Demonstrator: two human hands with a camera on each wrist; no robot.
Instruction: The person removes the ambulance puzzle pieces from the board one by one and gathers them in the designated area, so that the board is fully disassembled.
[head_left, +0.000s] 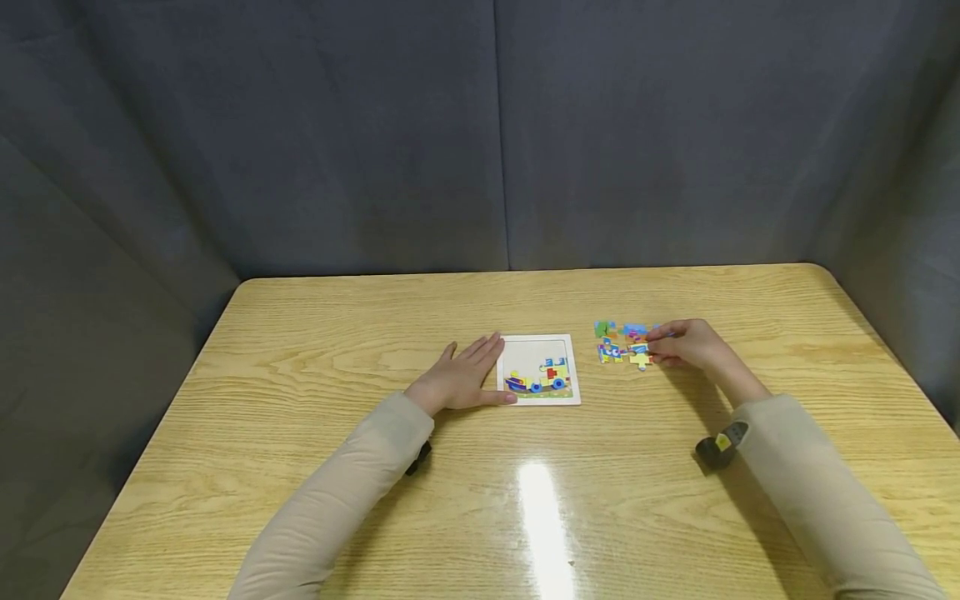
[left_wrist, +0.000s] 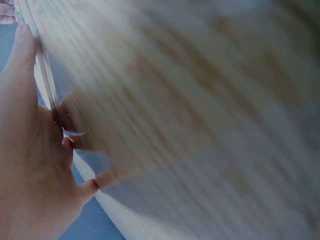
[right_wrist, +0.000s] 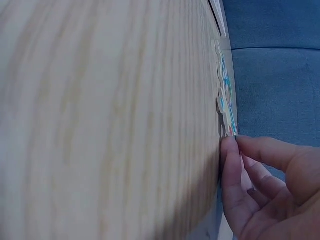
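Note:
A square white puzzle tray (head_left: 576,392) lies on the table, its lower part filled with joined pieces that form a colourful vehicle (head_left: 536,383). My left hand (head_left: 461,379) rests along the tray's left edge, fingers spread and straight, thumb over the lower left corner. To the right of the tray, my right hand (head_left: 692,343) pinches a yellow and blue puzzle piece (head_left: 640,358) between thumb and fingertips at its right side. In the right wrist view the pinched piece (right_wrist: 226,112) is seen nearly edge-on, close over the wood.
Several loose pieces lie around the right fingers: one with green (head_left: 604,329), a blue and pink one (head_left: 635,331) and one with eyes (head_left: 610,351). The wooden table (head_left: 337,358) ends at a dark grey curtain (head_left: 360,150) behind and at both sides.

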